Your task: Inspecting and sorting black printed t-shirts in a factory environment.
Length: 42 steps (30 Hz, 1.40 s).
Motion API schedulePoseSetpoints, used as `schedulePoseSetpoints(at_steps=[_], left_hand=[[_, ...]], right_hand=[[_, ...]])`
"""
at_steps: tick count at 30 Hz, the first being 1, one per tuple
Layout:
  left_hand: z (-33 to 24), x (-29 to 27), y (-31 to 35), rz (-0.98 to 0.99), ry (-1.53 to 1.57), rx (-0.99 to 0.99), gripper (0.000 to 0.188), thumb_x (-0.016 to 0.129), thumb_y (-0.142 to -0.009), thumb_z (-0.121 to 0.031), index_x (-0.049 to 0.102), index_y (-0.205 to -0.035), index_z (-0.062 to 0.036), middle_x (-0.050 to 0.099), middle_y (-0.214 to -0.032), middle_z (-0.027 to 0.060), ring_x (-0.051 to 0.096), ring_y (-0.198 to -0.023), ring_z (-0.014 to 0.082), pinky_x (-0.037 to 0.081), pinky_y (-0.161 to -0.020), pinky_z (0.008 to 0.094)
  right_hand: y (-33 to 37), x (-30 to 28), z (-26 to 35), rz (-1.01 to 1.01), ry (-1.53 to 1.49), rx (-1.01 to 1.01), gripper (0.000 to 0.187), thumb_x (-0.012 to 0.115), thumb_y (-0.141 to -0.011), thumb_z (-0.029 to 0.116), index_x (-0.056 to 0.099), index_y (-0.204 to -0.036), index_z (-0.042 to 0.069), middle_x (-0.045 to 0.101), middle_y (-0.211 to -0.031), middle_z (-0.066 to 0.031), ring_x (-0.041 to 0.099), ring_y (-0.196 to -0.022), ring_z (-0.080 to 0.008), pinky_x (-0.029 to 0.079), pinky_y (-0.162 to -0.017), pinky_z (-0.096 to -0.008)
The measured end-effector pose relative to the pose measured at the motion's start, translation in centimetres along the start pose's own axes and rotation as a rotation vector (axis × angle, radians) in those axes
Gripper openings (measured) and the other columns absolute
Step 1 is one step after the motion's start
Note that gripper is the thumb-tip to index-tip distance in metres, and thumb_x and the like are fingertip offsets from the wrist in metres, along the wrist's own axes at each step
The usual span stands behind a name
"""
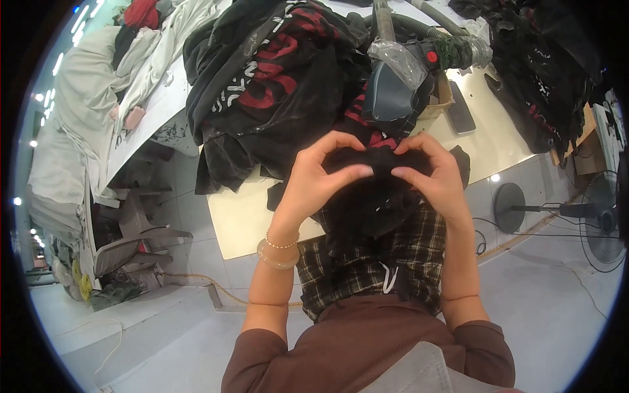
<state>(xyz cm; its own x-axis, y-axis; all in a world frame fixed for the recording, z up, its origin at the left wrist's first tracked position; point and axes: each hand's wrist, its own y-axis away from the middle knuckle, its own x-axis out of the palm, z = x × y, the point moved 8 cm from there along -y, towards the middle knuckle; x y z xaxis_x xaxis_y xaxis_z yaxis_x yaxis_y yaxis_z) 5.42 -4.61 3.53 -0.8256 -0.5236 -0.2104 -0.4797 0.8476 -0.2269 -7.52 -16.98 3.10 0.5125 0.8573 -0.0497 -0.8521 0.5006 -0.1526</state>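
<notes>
A black garment with red print (373, 206) hangs from my hands over the table's near edge and onto my lap. My left hand (327, 171) pinches it between thumb and curled fingers; beaded and clear bracelets circle that wrist. A short way to the right, my right hand (434, 171) grips the same cloth in a matching pinch, its thumb facing the left one. The fingertips of both hands sink partly into the dark fabric. Just beyond them stands a dark grey machine head (390, 95) partly wrapped in clear plastic.
A pile of black garments with red and white print (268, 92) covers the table's left side; more black garments (540, 72) lie right. A phone (460, 111) rests by a small box (440, 98). Corrugated hoses (439, 19) run behind. A floor fan (599, 213) stands right; white cloth (85, 85) drapes left.
</notes>
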Motion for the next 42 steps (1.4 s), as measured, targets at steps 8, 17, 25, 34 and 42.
schedulePoseSetpoints(at_steps=[8, 17, 25, 34, 42], left_hand=[[-0.4, 0.1, -0.9, -0.147, -0.305, 0.134, 0.016, 0.078, -0.073, -0.003, 0.067, -0.082, 0.0029, 0.063, -0.075, 0.0064, 0.060, -0.068, 0.0155, 0.045, -0.064, 0.0256], [-0.6, -0.2, -1.4, -0.382, -0.199, 0.158, 0.014, 0.076, -0.078, -0.003, 0.065, -0.082, 0.0049, 0.061, -0.072, 0.0044, 0.055, -0.067, 0.0104, 0.042, -0.063, 0.0228], [-0.6, -0.2, -1.4, -0.434, -0.164, 0.152, 0.015, 0.076, -0.078, -0.003, 0.065, -0.082, 0.0052, 0.061, -0.072, 0.0039, 0.055, -0.068, 0.0093, 0.042, -0.064, 0.0223], [-0.8, -0.3, -1.4, -0.444, -0.167, 0.153, 0.014, 0.076, -0.078, -0.002, 0.065, -0.082, 0.0054, 0.061, -0.073, 0.0038, 0.055, -0.069, 0.0093, 0.042, -0.065, 0.0223], [-1.6, 0.4, -0.9, -0.360, -0.326, 0.209, 0.021, 0.069, -0.073, 0.010, 0.062, -0.091, 0.0020, 0.058, -0.082, 0.0067, 0.057, -0.074, 0.0170, 0.045, -0.069, 0.0266]], right_hand=[[-1.3, -0.7, 0.0, -0.297, 0.360, -0.169, 0.020, 0.077, -0.074, 0.003, 0.059, -0.079, -0.004, 0.057, -0.073, -0.0049, 0.053, -0.067, -0.0144, 0.043, -0.064, -0.0257], [-2.1, -0.6, -0.8, -0.404, 0.157, -0.092, 0.023, 0.078, -0.078, 0.008, 0.058, -0.076, -0.004, 0.058, -0.071, -0.0031, 0.049, -0.069, -0.0077, 0.041, -0.064, -0.0237], [-2.1, -0.6, -0.6, -0.434, 0.113, -0.093, 0.022, 0.077, -0.078, 0.007, 0.057, -0.075, -0.003, 0.056, -0.069, -0.0020, 0.048, -0.069, -0.0068, 0.040, -0.063, -0.0232], [-2.1, -0.4, -0.4, -0.437, 0.080, -0.106, 0.022, 0.077, -0.078, 0.005, 0.057, -0.075, -0.004, 0.055, -0.069, -0.0015, 0.048, -0.068, -0.0068, 0.040, -0.063, -0.0225], [-1.5, -1.1, 0.6, -0.450, 0.090, -0.094, 0.022, 0.077, -0.077, 0.003, 0.056, -0.074, -0.004, 0.054, -0.069, -0.0009, 0.047, -0.067, -0.0065, 0.039, -0.062, -0.0228]])
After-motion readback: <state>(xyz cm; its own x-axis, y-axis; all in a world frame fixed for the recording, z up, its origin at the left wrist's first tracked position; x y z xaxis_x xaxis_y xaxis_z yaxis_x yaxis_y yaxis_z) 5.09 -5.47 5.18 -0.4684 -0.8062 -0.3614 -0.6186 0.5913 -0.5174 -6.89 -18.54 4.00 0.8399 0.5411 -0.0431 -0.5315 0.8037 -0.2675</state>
